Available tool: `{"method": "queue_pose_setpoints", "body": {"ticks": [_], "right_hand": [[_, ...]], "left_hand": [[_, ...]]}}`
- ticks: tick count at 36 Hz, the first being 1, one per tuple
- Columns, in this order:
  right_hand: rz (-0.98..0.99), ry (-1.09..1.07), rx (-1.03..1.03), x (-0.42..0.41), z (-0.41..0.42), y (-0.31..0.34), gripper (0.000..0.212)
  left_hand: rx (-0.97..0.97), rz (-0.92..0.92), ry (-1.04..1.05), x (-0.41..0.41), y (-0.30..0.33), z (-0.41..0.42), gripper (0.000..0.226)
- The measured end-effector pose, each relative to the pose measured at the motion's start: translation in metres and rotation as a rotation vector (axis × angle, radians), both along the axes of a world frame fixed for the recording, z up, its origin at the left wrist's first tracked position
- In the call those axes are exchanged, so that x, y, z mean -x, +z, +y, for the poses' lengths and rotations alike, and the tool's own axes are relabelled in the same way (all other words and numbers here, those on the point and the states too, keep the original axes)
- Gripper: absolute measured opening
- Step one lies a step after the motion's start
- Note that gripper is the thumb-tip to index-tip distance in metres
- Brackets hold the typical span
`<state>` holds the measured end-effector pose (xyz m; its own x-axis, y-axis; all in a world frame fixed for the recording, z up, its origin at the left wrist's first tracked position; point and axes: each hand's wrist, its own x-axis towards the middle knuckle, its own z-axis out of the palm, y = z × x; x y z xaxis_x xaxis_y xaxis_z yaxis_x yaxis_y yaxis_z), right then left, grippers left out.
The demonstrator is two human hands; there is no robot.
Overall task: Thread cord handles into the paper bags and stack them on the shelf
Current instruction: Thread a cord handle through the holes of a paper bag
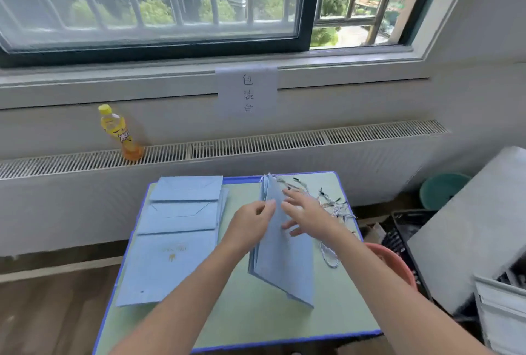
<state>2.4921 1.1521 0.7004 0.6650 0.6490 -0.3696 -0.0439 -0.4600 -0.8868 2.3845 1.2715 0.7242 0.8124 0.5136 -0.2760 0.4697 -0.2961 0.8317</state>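
Observation:
A light blue paper bag (284,263) is held on edge above the small green table (256,314), its top end pointing away from me. My left hand (252,222) pinches the bag's left panel near the top. My right hand (308,212) lies against the bag's right face with fingers spread and nearly straight. A cord handle (280,181) shows at the bag's far top edge. A stack of flat blue bags (176,235) lies on the table's left half. Loose striped cords (333,205) are heaped at the table's far right, partly hidden by my right hand.
A yellow drink bottle (121,134) stands on the radiator grille (256,142) under the window. A paper sign (247,92) hangs on the wall. Right of the table are a pink basin (395,263), a teal basin (441,189), a black crate (404,229) and a grey panel (478,220).

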Motion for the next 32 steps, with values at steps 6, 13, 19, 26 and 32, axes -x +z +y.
{"method": "queue_pose_setpoints", "body": {"ticks": [6, 13, 19, 26, 32], "right_hand": [[-0.049, 0.100, 0.074, -0.009, -0.007, -0.031, 0.047], [-0.211, 0.221, 0.227, -0.017, -0.010, -0.071, 0.050], [-0.204, 0.276, 0.317, -0.014, -0.020, -0.091, 0.050], [-0.266, 0.184, 0.352, -0.028, -0.011, -0.113, 0.044], [-0.409, 0.116, 0.452, -0.057, 0.015, -0.127, 0.040]], "left_hand": [[-0.264, 0.126, 0.079, -0.002, -0.015, 0.004, 0.021], [-0.496, 0.224, 0.125, 0.007, -0.031, 0.011, 0.010], [-0.084, 0.150, 0.139, 0.009, -0.049, 0.018, 0.020], [0.076, 0.166, 0.249, 0.015, -0.073, 0.029, 0.035], [0.075, 0.164, 0.279, 0.014, -0.083, 0.034, 0.026]]}}
